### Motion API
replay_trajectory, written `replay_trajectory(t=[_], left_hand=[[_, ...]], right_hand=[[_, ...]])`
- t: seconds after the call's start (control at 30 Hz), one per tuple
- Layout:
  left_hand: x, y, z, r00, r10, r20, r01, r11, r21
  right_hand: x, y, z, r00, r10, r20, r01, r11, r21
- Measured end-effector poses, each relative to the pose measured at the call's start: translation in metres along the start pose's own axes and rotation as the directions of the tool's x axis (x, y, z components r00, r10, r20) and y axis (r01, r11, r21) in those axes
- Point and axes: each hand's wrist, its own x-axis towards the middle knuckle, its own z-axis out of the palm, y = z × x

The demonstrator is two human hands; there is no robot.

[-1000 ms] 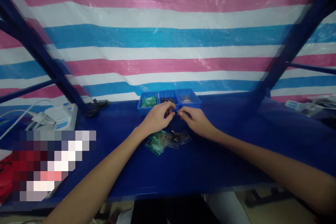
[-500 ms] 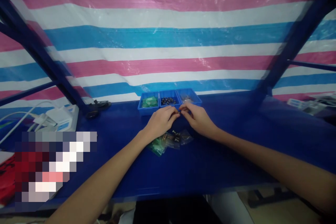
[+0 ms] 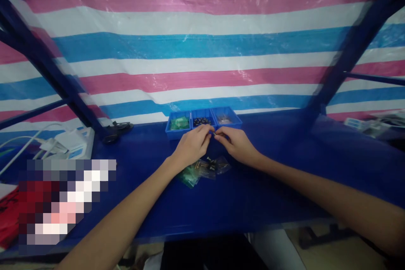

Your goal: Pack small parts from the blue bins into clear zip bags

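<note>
Over the blue table, my left hand and my right hand meet fingertip to fingertip just in front of the small-parts bins. Both are closed in a pinch. Something small sits between the fingertips, too tiny and covered to make out. Below the hands lie green plastic bags, clear little bags and dark screws. Behind them stand three joined blue bins: the left bin holds green packets, the middle bin dark screws, and the right bin small pale pieces.
At the left are a white power strip with cables, a black object and a red package beside a blurred-out patch. Blue frame posts rise on both sides before a striped plastic sheet. Cables and pale items lie far right.
The fingertips of both hands have shifted slightly left and closer together, still pinching. The bins and bags stay in place.
</note>
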Motion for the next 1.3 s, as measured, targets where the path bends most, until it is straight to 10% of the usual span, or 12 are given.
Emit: replay_trajectory(t=[0.73,1.07,1.3], left_hand=[[0.001,0.002,0.001,0.997,-0.039,0.063,0.031,0.993,0.117],[0.005,-0.011,-0.015,0.990,-0.123,-0.062,0.130,0.984,0.123],[0.003,-0.017,-0.021,0.978,-0.124,0.167,0.089,0.975,0.204]], right_hand=[[0.000,0.005,0.001,0.999,-0.025,0.027,0.026,0.999,-0.039],[0.042,0.016,0.001,0.965,-0.262,0.032,0.247,0.857,-0.453],[0.059,0.013,0.003,0.970,-0.241,-0.029,0.211,0.896,-0.390]])
